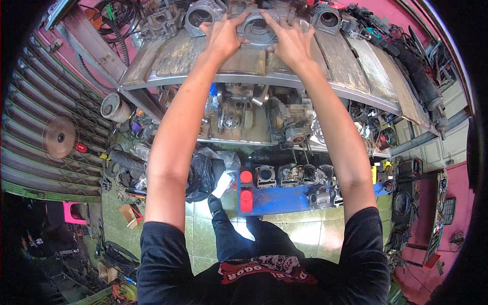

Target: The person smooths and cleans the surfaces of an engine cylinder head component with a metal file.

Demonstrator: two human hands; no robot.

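Observation:
At the far end of the upper shelf, a grey metal engine casing [258,36] with a round opening sits between my two hands. My left hand [222,39] grips its left side, thumb low and forefinger along the upper edge. On the opposite side my right hand [295,43] holds it the same way, with its other fingers spread outward. Both arms are stretched far forward. Similar round-bored casings stand close by, one left [202,18] of my left hand and another right [326,19] of my right hand.
The shelf [170,58] is of worn wooden planks with a metal front edge. Engine parts [292,119] crowd the lower shelf. Nearer me, a blue bench [277,199] bears cylinder parts and red containers [246,199]. A black plastic bag [201,175] lies left of it.

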